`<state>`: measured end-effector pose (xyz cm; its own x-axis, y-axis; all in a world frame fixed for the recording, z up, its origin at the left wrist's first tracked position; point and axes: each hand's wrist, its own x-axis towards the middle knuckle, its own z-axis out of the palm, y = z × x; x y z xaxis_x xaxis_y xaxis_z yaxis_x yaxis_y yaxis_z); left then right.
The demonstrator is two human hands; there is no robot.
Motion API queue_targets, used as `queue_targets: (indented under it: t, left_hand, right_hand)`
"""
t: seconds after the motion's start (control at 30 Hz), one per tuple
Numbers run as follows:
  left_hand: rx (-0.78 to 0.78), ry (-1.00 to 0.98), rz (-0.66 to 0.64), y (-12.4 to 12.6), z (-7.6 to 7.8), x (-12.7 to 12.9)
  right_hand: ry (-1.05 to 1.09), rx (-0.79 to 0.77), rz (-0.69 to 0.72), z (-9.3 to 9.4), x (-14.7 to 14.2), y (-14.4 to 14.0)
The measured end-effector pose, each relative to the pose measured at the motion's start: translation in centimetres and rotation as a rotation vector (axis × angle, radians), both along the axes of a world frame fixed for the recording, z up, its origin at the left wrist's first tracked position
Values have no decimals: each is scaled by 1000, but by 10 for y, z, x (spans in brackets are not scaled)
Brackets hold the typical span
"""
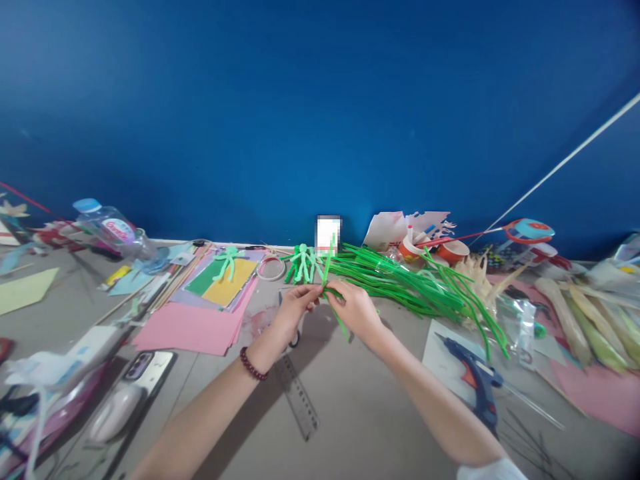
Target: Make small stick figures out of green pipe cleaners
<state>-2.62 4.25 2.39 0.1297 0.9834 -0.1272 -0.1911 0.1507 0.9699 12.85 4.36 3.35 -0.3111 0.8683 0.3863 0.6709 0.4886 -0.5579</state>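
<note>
I see left hand (295,308) and right hand (353,308) both pinching green pipe cleaner (327,279) above table (350,413), near green pile (400,283). Looks light, bendy, fuzzy; I judge best grip close beside bend.

The pink label on the water bottle (116,230) is too blurred to read.

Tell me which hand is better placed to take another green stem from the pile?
The right hand. The pile of green stems lies just beside it on the right, while the left hand would have to cross over it.
</note>
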Motion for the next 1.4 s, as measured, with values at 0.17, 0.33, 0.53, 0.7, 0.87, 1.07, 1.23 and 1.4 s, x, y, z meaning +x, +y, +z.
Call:
queue_targets:
  t: [0.17,0.33,0.53,0.7,0.87,1.07,1.23,1.4]
  left_hand:
    - [379,359,240,-7,4,-1]
    - [911,908,103,-11,7,-10]
    - [933,1110,-37,-7,13,-12]
    - [838,989,-151,-8,9,-7]
    - [677,726,-154,-9,1,-1]
    - [224,213,-190,-5,2,2]
    - [74,-5,-185,-6,4,3]
    - [45,-84,-238,0,0,-2]
  right_hand:
    - [-59,57,-45,4,0,-3]
    - [-225,32,-49,5,2,-3]
    - [-354,-72,1,9,2,-4]
    - [-372,-122,-45,11,-1,-6]
    - [-350,-152,-70,14,-1,-8]
    - [-273,-150,-26,13,-2,-10]
    - [-239,-116,-49,12,-2,-10]
    - [-180,-90,37,13,4,-6]
